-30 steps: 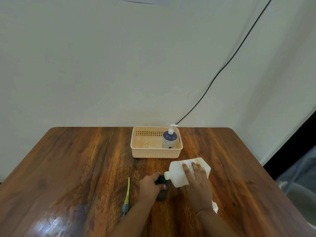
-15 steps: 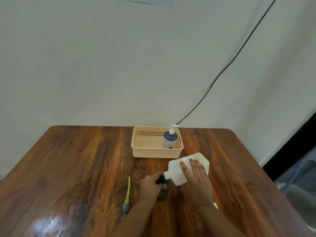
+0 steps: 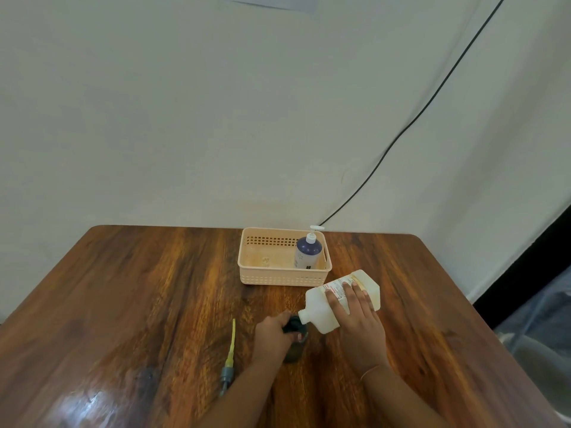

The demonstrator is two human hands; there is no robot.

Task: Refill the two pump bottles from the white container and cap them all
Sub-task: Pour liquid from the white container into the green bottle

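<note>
My right hand [image 3: 358, 322] grips the white container [image 3: 321, 310], which is tipped over with its open spout at the mouth of a small dark pump bottle [image 3: 295, 342]. My left hand [image 3: 272, 336] is wrapped around that dark bottle and holds it upright on the table. This bottle's pump head [image 3: 229, 362], grey with a yellow tube, lies flat on the wood to the left. A second pump bottle [image 3: 307, 251], dark blue with a white pump on top, stands in the right end of a beige basket [image 3: 262, 278].
The wooden table [image 3: 123, 304] reaches the wall at the back and drops off on the right. A black cable [image 3: 401, 134] runs down the wall behind the basket. A little white thing shows at the lower right edge.
The white container has been tilted a little more and its base has risen slightly. My left hand stays on the dark bottle.
</note>
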